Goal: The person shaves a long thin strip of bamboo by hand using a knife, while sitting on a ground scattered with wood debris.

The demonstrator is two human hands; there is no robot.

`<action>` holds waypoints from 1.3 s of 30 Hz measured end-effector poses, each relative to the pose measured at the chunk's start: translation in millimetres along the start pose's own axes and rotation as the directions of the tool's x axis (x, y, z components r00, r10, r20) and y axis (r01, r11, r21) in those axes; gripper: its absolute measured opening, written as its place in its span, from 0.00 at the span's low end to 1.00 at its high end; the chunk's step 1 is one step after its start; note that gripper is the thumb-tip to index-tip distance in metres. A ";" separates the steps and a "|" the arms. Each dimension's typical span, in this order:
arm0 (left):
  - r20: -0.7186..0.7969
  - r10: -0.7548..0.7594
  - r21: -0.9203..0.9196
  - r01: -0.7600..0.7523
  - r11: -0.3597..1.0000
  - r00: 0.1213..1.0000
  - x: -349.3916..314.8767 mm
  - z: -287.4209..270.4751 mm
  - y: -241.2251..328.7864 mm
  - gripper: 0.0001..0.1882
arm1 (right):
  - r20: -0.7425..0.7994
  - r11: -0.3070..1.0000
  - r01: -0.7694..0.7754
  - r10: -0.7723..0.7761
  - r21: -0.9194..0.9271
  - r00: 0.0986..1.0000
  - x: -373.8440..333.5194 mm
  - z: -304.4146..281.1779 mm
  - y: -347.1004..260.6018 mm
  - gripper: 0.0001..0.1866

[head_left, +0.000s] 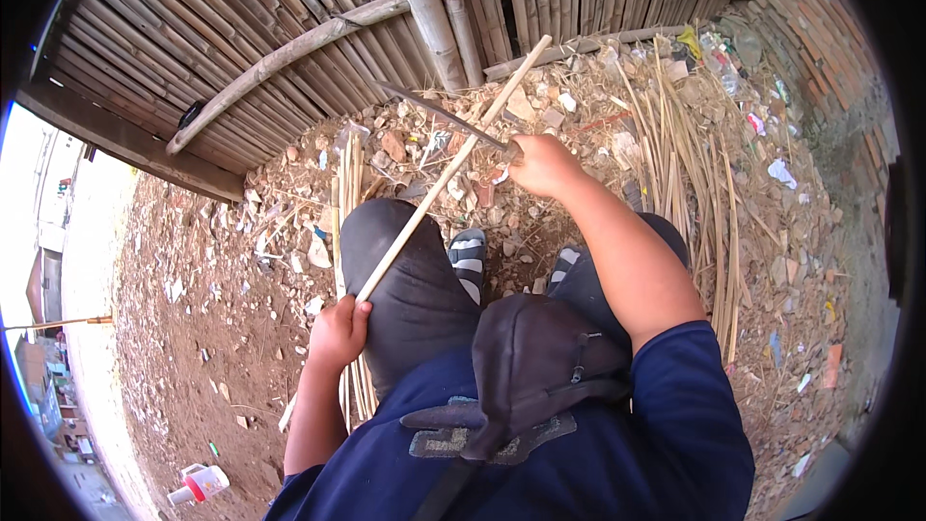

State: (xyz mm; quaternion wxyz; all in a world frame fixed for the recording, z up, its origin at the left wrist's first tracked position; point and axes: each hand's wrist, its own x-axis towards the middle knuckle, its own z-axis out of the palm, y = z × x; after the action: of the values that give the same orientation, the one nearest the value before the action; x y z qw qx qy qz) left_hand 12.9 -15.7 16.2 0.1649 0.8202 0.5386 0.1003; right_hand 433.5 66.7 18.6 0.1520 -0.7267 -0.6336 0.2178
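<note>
My left hand (340, 333) is closed around the lower end of a long, pale bamboo strip (424, 205). The strip slants up and to the right, passing over my left knee. In my closed right hand (546, 166) is the handle of a long, dark-bladed knife (439, 112). Its blade points up and left and crosses the strip near the upper part; I cannot tell whether the edge has bitten in. Split bamboo strips (690, 183) lie in a bundle to the right of my right leg. A smaller bundle (349, 183) lies beside my left leg.
A bamboo-slat wall (289, 19) with a curved pole rises in front, and a brick wall (820, 10) stands at the right. Stones, rubble and litter cover the dirt ground. A white jug with a red band (199, 485) lies at the lower left.
</note>
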 end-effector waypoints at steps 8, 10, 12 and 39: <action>0.035 -0.037 0.040 0.036 0.999 0.999 7.1 0.8 6.0 0.19 | 0.166 0.976 -0.176 0.154 0.131 0.974 17.1 -2.6 22.5 0.15; 0.020 0.000 0.047 -0.001 0.999 1.000 12.2 1.6 3.6 0.20 | 0.098 0.986 -0.135 0.125 0.094 0.987 29.2 -1.8 49.0 0.15; -0.008 0.024 0.053 -0.024 0.998 1.000 8.0 2.0 -3.5 0.21 | -0.013 0.998 -0.047 0.048 0.050 0.999 22.4 -1.4 39.7 0.14; -0.067 0.017 0.049 -0.013 0.999 0.998 1.1 16.7 -7.7 0.19 | 0.386 0.998 -0.064 0.053 0.016 0.921 1.5 -24.2 -9.4 0.12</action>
State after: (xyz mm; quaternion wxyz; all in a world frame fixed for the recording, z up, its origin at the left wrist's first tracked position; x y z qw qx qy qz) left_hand 12.5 -14.6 -2.2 0.1260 0.8241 0.5399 0.1163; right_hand 437.8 70.9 43.9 0.0282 -0.6859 -0.6261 0.3699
